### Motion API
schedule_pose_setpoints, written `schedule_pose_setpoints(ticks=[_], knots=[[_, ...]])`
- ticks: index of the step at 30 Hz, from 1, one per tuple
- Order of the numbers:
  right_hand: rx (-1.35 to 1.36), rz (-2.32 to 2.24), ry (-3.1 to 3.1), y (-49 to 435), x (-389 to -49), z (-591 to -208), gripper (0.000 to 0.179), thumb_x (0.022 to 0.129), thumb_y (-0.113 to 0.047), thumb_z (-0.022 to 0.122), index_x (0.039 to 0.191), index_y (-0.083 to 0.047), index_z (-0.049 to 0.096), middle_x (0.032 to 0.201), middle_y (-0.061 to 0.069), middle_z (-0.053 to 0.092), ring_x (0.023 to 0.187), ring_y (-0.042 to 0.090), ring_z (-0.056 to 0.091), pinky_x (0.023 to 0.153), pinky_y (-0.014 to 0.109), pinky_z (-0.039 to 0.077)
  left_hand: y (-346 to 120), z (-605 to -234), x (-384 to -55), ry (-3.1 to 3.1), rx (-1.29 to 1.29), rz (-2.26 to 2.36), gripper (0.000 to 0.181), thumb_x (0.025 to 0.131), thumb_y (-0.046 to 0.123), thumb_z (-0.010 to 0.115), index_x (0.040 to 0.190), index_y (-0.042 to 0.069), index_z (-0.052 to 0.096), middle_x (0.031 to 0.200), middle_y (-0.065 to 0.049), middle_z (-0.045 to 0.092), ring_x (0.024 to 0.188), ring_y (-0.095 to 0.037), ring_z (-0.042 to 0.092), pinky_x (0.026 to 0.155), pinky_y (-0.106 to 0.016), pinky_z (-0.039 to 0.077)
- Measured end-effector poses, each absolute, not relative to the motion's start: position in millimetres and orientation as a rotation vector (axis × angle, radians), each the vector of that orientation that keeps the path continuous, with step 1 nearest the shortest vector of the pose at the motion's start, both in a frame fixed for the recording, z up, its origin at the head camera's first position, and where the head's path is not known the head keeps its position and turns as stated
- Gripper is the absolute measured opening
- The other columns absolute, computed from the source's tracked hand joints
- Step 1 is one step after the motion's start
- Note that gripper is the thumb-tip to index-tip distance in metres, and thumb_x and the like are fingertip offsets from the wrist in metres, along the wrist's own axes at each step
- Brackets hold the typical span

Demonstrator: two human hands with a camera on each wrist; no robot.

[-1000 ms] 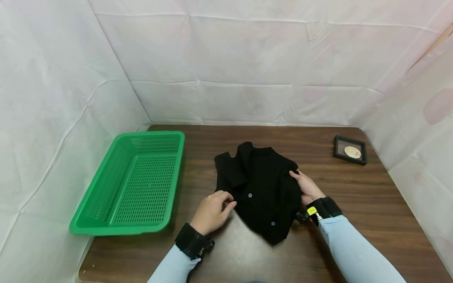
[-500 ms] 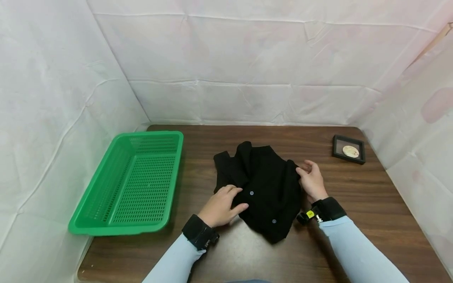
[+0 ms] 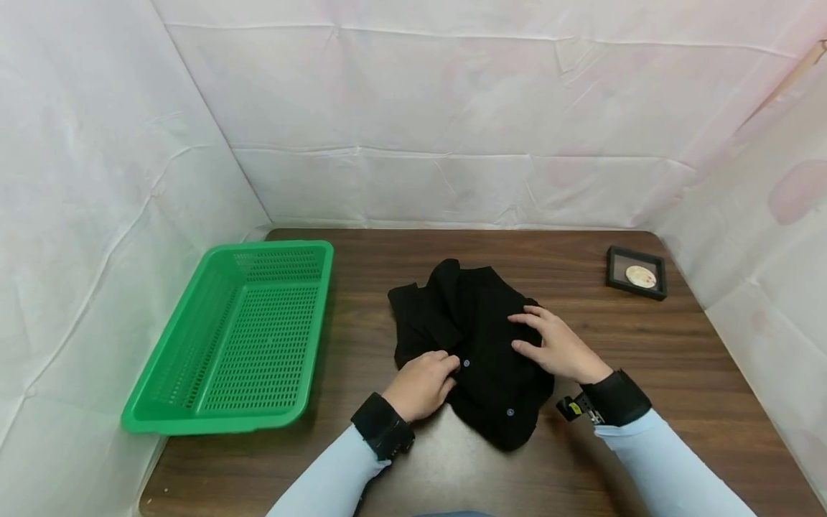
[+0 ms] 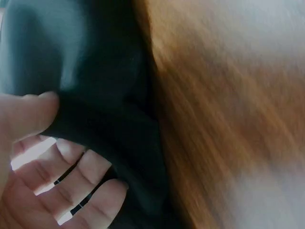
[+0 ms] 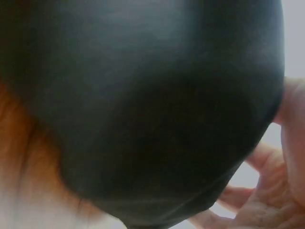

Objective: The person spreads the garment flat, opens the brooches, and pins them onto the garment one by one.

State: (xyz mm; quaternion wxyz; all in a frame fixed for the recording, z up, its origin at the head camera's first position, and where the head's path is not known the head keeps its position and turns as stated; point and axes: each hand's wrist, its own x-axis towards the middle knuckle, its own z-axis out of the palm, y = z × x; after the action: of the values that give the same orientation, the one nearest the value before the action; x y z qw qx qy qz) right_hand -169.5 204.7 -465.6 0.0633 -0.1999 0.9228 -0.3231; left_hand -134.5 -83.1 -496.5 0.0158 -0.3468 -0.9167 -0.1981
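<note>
A black button-up shirt (image 3: 487,337) lies bunched on the table, collar toward the far side, with two light buttons showing on its front. My left hand (image 3: 423,384) has its fingers curled at the shirt's near left edge. In the left wrist view, the thumb (image 4: 35,112) and bent fingers of that hand grip the dark cloth (image 4: 102,95). Over the shirt's right side, my right hand (image 3: 555,345) rests with fingers spread and relaxed. The right wrist view is mostly filled by the black cloth (image 5: 157,109), with that hand's fingers partly hidden behind its edge.
A green plastic basket (image 3: 310,345) with perforated sides and bottom stands on the left of the brown wooden table (image 3: 362,273). At the far right lies a small black frame (image 3: 636,273) holding a pale round piece. White sheeting (image 3: 413,108) walls the back and sides.
My left hand has moved right along the shirt, opened briefly, and now grips the cloth. My right hand has let go of the right edge and moved left onto the shirt.
</note>
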Motion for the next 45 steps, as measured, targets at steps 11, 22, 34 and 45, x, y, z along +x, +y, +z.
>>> schedule_pose_setpoints(ticks=[11, 22, 34, 45], knots=[[-1.19, -0.857, 2.912, 203.9, -122.4, -471.2, 0.072, 0.071, -0.044, 0.083, 0.132, -0.017, 0.056, 0.142, 0.012, 0.043, 0.127, 0.029, 0.04, 0.093, 0.047, 0.04, -93.0, -491.7, -148.9, -2.788, -0.909, -0.651, 0.005, 0.094, 0.016, 0.062, 0.099, 0.017, 0.061, 0.088, 0.006, 0.06, 0.073, -0.009, 0.058, 0.064, -0.026, 0.049], [-1.345, -0.411, 3.059, 173.1, -118.9, -508.7, 0.093, 0.057, -0.003, 0.086, 0.141, -0.016, 0.048, 0.15, 0.016, 0.033, 0.133, 0.035, 0.034, 0.099, 0.061, 0.034, -88.9, -497.9, -153.0, -2.854, -0.894, -0.714, 0.006, 0.095, 0.012, 0.056, 0.098, 0.013, 0.061, 0.084, 0.006, 0.058, 0.069, -0.008, 0.054, 0.064, -0.025, 0.047], [-1.391, -0.613, 3.134, 162.0, -146.1, -473.9, 0.052, 0.065, 0.015, 0.066, 0.112, -0.007, 0.066, 0.111, 0.007, 0.067, 0.104, 0.025, 0.061, 0.09, 0.047, 0.048, -98.9, -493.4, -146.3, -2.762, -0.804, -0.758, 0.034, 0.096, 0.019, 0.057, 0.126, 0.004, 0.055, 0.117, -0.007, 0.061, 0.102, -0.018, 0.061, 0.084, -0.033, 0.051], [-0.913, -1.115, 2.902, 152.1, -174.1, -384.4, 0.027, 0.096, -0.01, 0.058, 0.123, -0.01, 0.062, 0.096, 0.003, 0.069, 0.074, 0.012, 0.063, 0.07, 0.033, 0.05, -88.0, -461.2, -134.5, -2.344, -0.71, -0.936, 0.063, 0.093, 0.058, 0.05, 0.123, 0.003, 0.055, 0.123, -0.01, 0.051, 0.11, -0.023, 0.05, 0.085, -0.038, 0.049]])
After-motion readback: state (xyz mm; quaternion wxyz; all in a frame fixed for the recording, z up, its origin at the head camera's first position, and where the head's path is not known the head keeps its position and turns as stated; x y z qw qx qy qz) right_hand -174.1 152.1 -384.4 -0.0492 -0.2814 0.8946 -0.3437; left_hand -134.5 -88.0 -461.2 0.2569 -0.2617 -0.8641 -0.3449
